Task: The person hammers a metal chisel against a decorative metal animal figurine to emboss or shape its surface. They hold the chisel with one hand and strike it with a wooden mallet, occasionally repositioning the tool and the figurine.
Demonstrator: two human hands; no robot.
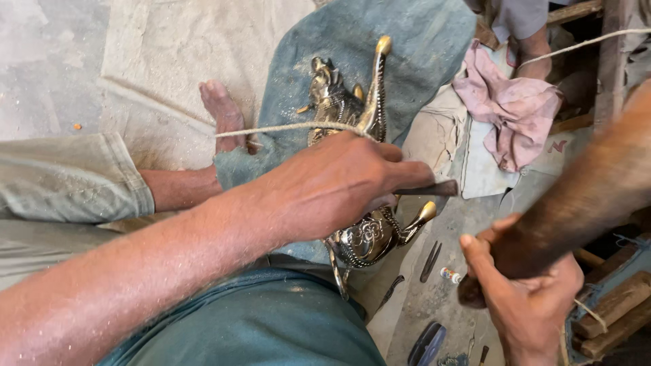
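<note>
on blue cloth [407, 47], left hand [339, 183] grips brass animal figure [352, 115].

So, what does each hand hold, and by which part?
The left hand grips a dark chisel-like tool by its shank, against the brass figure. The right hand holds a wooden mallet by its handle.

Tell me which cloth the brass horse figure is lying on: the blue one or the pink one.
The blue cloth, spread over the person's leg, lies under the brass horse figure. The crumpled pink cloth sits apart to the right, with nothing on it.
</note>
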